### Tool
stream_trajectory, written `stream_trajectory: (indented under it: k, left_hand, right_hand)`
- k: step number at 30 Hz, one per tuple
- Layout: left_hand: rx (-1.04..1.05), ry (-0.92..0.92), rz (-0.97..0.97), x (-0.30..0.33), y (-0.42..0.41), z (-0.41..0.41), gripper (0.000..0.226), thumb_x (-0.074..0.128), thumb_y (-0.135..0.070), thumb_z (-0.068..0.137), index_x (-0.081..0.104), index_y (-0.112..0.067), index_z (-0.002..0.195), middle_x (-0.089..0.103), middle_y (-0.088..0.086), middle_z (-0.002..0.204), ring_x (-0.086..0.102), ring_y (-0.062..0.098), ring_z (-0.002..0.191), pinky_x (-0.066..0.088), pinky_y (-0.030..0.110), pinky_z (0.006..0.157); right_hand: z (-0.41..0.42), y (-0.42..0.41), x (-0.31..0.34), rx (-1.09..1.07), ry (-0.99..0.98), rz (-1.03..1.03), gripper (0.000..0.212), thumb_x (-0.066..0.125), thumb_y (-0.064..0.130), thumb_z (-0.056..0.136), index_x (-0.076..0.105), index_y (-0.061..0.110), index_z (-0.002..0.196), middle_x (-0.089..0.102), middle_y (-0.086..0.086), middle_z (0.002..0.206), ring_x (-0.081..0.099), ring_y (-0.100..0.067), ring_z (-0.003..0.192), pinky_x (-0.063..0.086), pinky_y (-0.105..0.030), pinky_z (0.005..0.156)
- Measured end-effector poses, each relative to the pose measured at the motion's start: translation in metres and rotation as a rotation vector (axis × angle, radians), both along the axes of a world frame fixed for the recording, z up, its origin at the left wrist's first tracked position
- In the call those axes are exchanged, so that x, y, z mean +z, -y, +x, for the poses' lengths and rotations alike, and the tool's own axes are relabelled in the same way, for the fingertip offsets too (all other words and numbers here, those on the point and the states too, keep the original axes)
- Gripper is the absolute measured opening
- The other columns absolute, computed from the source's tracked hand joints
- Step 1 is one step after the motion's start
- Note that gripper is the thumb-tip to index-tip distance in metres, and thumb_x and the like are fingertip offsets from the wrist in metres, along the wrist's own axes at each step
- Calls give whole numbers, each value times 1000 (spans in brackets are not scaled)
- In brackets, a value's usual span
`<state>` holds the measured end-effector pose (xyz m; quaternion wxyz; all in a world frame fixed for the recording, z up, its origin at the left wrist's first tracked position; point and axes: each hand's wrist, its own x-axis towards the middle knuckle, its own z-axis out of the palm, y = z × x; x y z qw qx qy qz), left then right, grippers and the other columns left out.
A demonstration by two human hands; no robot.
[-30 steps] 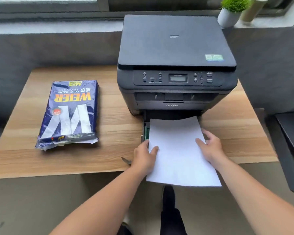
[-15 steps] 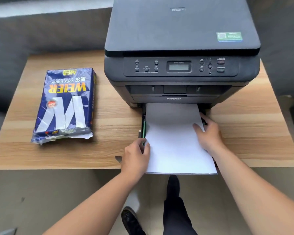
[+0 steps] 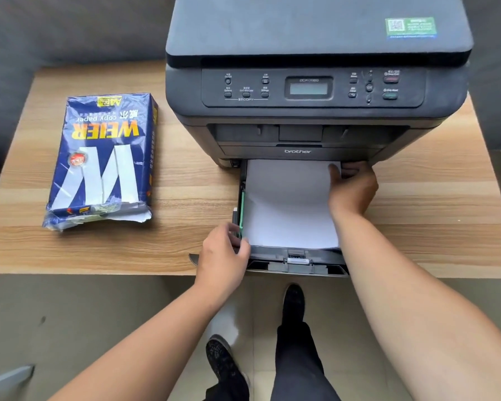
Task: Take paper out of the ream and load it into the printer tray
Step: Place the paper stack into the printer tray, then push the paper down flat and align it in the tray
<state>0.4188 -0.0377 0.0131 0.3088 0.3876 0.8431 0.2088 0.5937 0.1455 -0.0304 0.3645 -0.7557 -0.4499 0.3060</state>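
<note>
A black printer (image 3: 315,91) stands on a wooden table (image 3: 185,204). Its paper tray (image 3: 295,260) is pulled out toward me over the table's front edge. A stack of white paper (image 3: 289,204) lies flat in the tray, its far end under the printer body. My right hand (image 3: 352,188) rests on the paper's far right corner, thumb on top, fingers at the tray's right side. My left hand (image 3: 224,254) is at the tray's near left corner, fingers touching the green side guide (image 3: 241,212). The blue ream (image 3: 104,157), torn open at its near end, lies to the left.
A grey sofa or cushioned wall surrounds the table at the back and sides. My legs and dark shoes (image 3: 223,363) stand on the pale floor below the tray. Bare table lies between ream and printer and to the printer's right.
The paper slid forward and dropped into the tray; its front edge no longer overhangs. My right hand moved up toward the printer, my left hand shifted to the tray's left guide. The camera moved closer.
</note>
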Motion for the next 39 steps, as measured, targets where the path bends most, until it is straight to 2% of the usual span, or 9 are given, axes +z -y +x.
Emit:
stream_trajectory:
  k: [5, 9, 13, 18, 23, 28, 32, 36, 39]
  left_hand:
    - [-4, -20, -36, -5, -4, 0, 23, 64, -22, 91, 60, -15, 112, 65, 4, 98, 59, 21, 95, 38, 29, 78]
    - [-93, -113, -55, -1, -11, 2, 33, 62, -28, 92, 59, -14, 123, 63, 8, 110, 62, 32, 103, 50, 41, 84]
    - [-169, -257, -89, 2, -20, 2, 33, 60, -31, 94, 62, -15, 123, 61, 9, 116, 65, 40, 100, 50, 44, 79]
    - [-213, -334, -58, 1, -29, 4, 19, 57, -21, 94, 62, -7, 106, 62, 15, 99, 63, 42, 90, 39, 40, 65]
    - [-141, -292, -63, -3, -30, 14, 24, 57, -12, 93, 60, -2, 114, 61, 20, 105, 61, 43, 96, 38, 41, 72]
    - [-89, -311, -53, -8, -31, 25, 27, 59, -8, 93, 58, -1, 119, 65, 21, 105, 61, 41, 99, 47, 45, 81]
    - [-141, -305, 17, -16, -29, 13, 30, 57, -1, 89, 60, -6, 119, 70, 17, 100, 65, 40, 95, 48, 47, 81]
    - [-231, -303, 23, -5, -22, 4, 24, 60, -20, 93, 63, -9, 115, 68, 13, 102, 63, 37, 95, 51, 47, 78]
    - [-353, -466, 231, 19, 9, 5, 18, 58, -26, 96, 68, -11, 100, 65, 6, 95, 59, 28, 85, 49, 41, 72]
  right_hand:
    - [21, 49, 14, 153, 200, 72, 48, 79, 32, 74, 66, 13, 116, 65, -10, 119, 57, -30, 111, 46, -40, 97]
    - [56, 92, 19, 227, 377, -275, 82, 87, 34, 67, 48, 11, 136, 48, -13, 134, 44, -36, 127, 40, -46, 104]
    - [60, 85, 16, 256, 319, -332, 47, 81, 20, 75, 56, 10, 113, 64, -13, 111, 59, -37, 106, 51, -41, 82]
    - [56, 82, 14, 198, 335, -275, 15, 70, 15, 82, 66, 13, 96, 72, -11, 94, 64, -35, 89, 43, -33, 69]
    - [51, 83, 13, 152, 355, -275, 11, 70, 21, 83, 70, 17, 93, 75, -9, 92, 64, -37, 89, 52, -41, 77]
    - [50, 85, 13, 220, 397, -230, 14, 68, 19, 84, 71, 12, 96, 75, -11, 90, 63, -39, 95, 47, -43, 92]
    - [55, 84, 12, 224, 376, -237, 16, 67, 22, 84, 72, 15, 97, 76, -9, 92, 65, -38, 94, 51, -44, 90]
    - [62, 85, 24, 258, 336, -284, 21, 69, 34, 84, 71, 21, 100, 75, -2, 98, 66, -33, 96, 52, -38, 80]
    - [71, 123, 48, 312, 353, 113, 16, 67, 26, 90, 69, 14, 100, 70, -4, 98, 62, -28, 95, 49, -40, 81]
